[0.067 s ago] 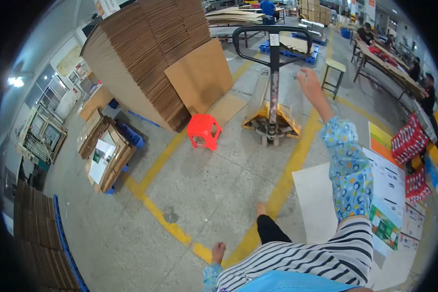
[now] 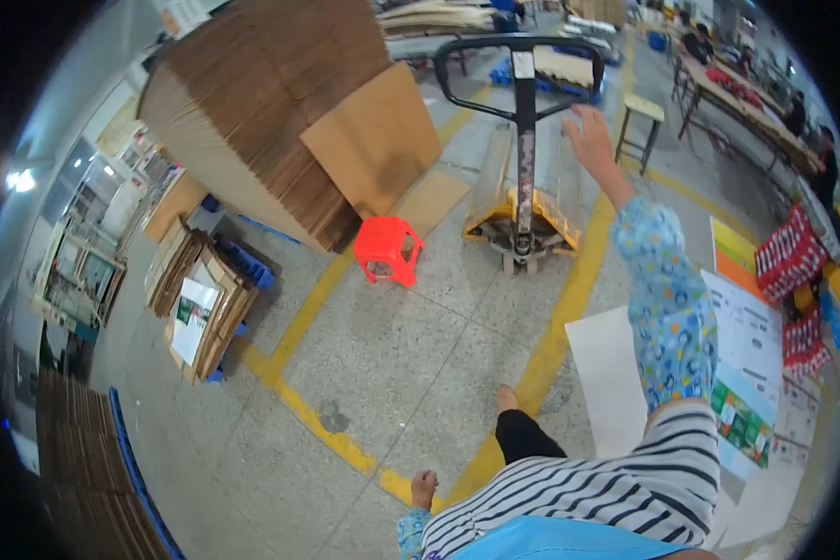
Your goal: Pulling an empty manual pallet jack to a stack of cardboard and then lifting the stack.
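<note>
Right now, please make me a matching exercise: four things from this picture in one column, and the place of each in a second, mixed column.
Things:
1. right hand
2. left hand
3. red stool
4. pallet truck

Places:
A. low beside the striped shirt
B. raised near the black loop handle
C. parked on the floor beyond the yellow line
D. in front of the cardboard stack

Pairs: 1-B, 2-A, 3-D, 4-C

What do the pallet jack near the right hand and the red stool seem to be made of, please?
Pallet jack: probably painted steel, with a yellow base, a grey worn shaft and a black loop handle. Stool: likely moulded plastic, one uniform bright red with a faint sheen. The right hand is open, not touching the handle.
</note>
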Demonstrator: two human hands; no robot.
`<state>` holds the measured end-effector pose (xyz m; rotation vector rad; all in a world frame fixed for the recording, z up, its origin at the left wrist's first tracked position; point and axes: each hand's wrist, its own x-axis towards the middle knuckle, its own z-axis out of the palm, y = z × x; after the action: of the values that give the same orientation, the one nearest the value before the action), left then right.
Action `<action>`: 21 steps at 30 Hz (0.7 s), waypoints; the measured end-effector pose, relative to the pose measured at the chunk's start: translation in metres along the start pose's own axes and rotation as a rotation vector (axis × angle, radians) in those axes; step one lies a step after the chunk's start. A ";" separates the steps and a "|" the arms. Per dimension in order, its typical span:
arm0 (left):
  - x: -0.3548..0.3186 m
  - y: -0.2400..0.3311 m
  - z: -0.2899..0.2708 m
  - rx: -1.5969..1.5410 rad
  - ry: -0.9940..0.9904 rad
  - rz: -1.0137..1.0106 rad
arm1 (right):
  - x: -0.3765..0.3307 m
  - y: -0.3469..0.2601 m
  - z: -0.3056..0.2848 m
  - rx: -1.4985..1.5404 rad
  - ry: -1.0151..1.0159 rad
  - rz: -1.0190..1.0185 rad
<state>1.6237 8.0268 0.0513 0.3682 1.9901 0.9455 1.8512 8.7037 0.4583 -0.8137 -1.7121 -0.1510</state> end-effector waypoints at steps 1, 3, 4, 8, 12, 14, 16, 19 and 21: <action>0.001 0.003 -0.009 0.019 -0.024 -0.067 | 0.013 0.012 0.027 -0.063 -0.028 0.061; 0.010 0.021 -0.013 0.050 -0.062 -0.126 | 0.044 0.026 0.073 -0.172 0.015 0.142; 0.009 0.031 -0.010 -0.104 0.016 -0.182 | 0.061 0.034 0.086 -0.271 0.073 0.105; 0.034 0.063 -0.025 -0.075 -0.104 -0.225 | 0.147 0.053 0.113 -0.375 0.266 -0.149; 0.048 0.132 -0.018 0.060 0.019 -0.290 | 0.176 0.092 0.117 -0.660 0.040 -0.074; 0.084 0.123 -0.030 0.018 -0.026 -0.270 | 0.180 0.103 0.119 -0.760 -0.120 -0.057; 0.109 0.127 -0.043 -0.015 -0.077 -0.259 | 0.173 0.100 0.127 -0.846 -0.145 -0.020; 0.147 0.174 -0.060 0.060 -0.102 -0.030 | 0.150 0.068 0.112 -0.838 -0.076 0.034; 0.182 0.218 -0.071 0.141 -0.118 0.158 | 0.124 0.034 0.086 -0.760 0.032 0.028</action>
<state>1.4412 8.2422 0.1288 0.6535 1.9463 0.8611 1.7914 8.8260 0.5316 -1.3717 -1.6090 -0.8235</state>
